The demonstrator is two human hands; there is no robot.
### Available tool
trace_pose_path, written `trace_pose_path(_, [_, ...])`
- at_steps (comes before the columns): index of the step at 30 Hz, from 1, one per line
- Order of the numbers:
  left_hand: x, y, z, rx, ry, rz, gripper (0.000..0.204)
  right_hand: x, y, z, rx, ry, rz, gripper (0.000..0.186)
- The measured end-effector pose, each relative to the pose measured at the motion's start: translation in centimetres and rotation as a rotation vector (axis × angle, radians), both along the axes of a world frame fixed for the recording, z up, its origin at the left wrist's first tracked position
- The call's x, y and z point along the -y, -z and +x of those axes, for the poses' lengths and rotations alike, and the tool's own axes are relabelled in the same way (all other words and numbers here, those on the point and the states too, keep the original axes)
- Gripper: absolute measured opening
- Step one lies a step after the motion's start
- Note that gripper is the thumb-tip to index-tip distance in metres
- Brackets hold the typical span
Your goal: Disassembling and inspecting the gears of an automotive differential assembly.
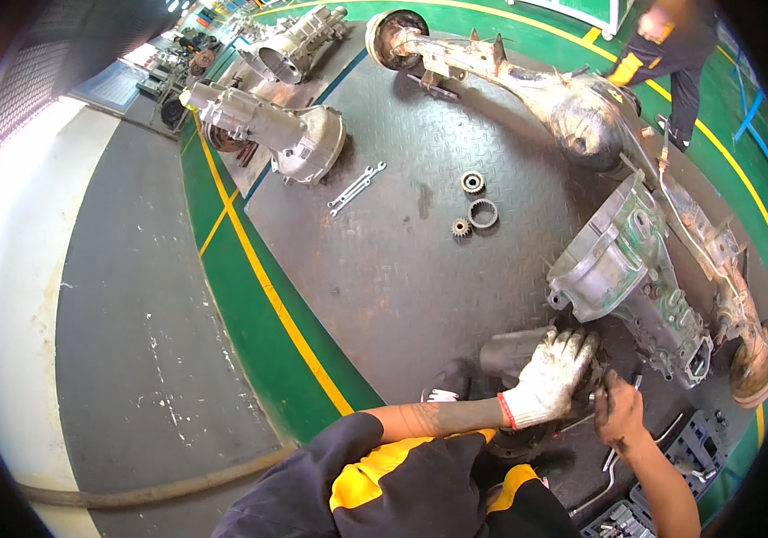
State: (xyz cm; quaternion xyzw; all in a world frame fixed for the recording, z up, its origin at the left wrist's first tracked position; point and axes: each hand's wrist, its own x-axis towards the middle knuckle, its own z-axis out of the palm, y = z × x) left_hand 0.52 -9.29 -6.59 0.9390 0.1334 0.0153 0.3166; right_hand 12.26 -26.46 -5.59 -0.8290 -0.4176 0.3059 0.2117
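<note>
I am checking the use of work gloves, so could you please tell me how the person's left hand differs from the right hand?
The left hand wears a whitish, red-edged glove, while the right hand is bare. The left hand's fingers are mostly extended, whereas the right hand's are curled; what they may grip is unclear. Both hands are close to the grey cylindrical casing, and dark smudges show on both glove and bare hand.

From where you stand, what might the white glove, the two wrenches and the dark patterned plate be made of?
Glove: probably knit fabric, matte, soft-looking, edged in red. Wrenches: likely polished steel, shiny silver. Plate: apparently metal, dull, with raised tread marks.
</note>
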Motion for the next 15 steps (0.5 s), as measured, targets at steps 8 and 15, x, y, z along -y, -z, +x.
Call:
trace_pose_path(8, [-1.6,-1.2,-0.2,0.139,-0.043,-0.004,0.082,-0.4,6.3,3.2,0.612,-0.738,0.199,0.040])
trace_pose_path(15, [-0.2,1.8,0.2,0.058,-0.019,0.095,0.116,-0.4,4.7,1.2,0.377,-0.321,0.117,0.014])
